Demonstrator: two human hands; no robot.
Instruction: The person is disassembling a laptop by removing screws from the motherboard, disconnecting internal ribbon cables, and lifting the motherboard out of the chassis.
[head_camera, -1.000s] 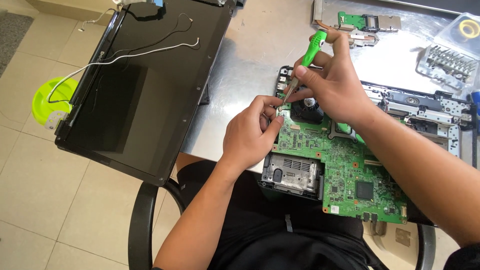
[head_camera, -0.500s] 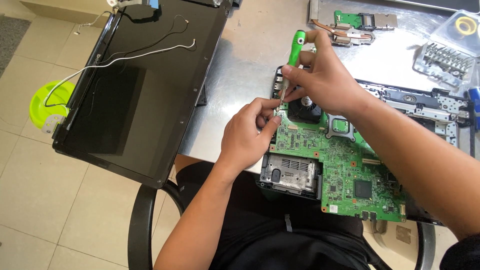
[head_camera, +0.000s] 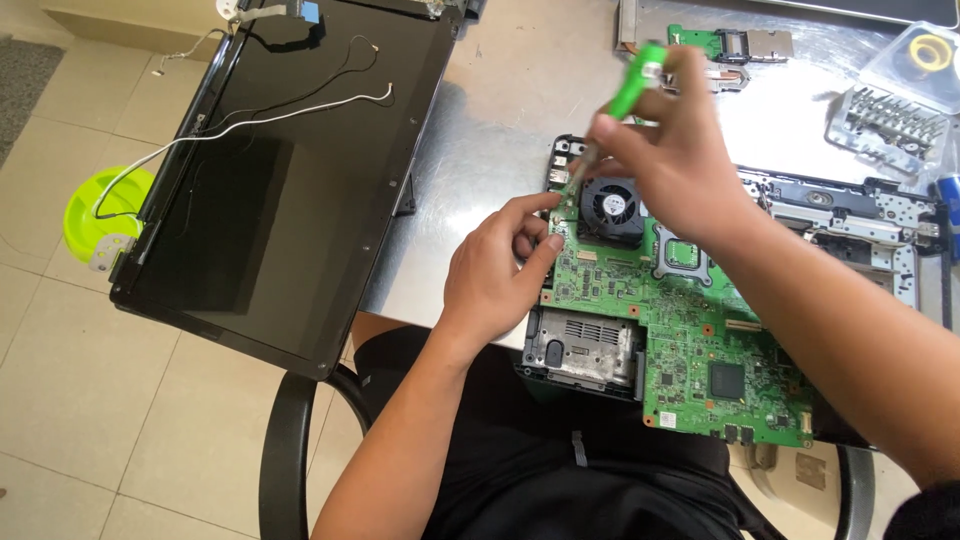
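- The right hand (head_camera: 680, 165) grips a green screwdriver (head_camera: 625, 100) tightly, tilted so its tip meets the green circuit board (head_camera: 690, 340) at the fan's (head_camera: 610, 205) nine o'clock.
- The left hand (head_camera: 495, 280) pinches the board's left edge with thumb and forefinger (probably to steady it).
- The black screen panel (head_camera: 290, 170) lies aside, at nine o'clock.

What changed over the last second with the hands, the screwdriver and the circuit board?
The right hand swung the green-handled screwdriver from tilted right to nearly upright, its tip at the top left corner of the green circuit board. The left hand stayed pinched at that corner. The black laptop screen panel lay unmoved.
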